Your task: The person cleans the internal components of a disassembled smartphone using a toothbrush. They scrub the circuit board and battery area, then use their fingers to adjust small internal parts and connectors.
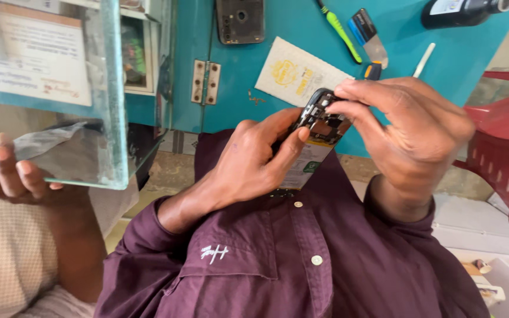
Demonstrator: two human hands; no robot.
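A black opened mobile phone with its back cover off (pixel 320 126), bare circuit parts and a pale battery showing, is held above the teal painted counter (pixel 237 65). The left hand (pixel 254 162) grips its lower body; the right hand (pixel 410 132) pinches its top edge.

- We hold an opened phone (pixel 319 126), its back cover off and its inner parts bare, between both hands above the near edge of the teal worktop (pixel 301 29).
- Our left hand (pixel 251 162) grips its lower half, thumb pressed on it.
- Our right hand (pixel 410 132) pinches its top end with the fingertips.
- A yellowish card (pixel 293 70) lies on the worktop just behind the phone; a green-handled tool (pixel 340 29), a small scraper (pixel 369 35) and a dark phone cover (pixel 240 20) lie toward the far edge.
- Another person's hand (pixel 7 174) rests beside a glass case (pixel 60 88) at the left.
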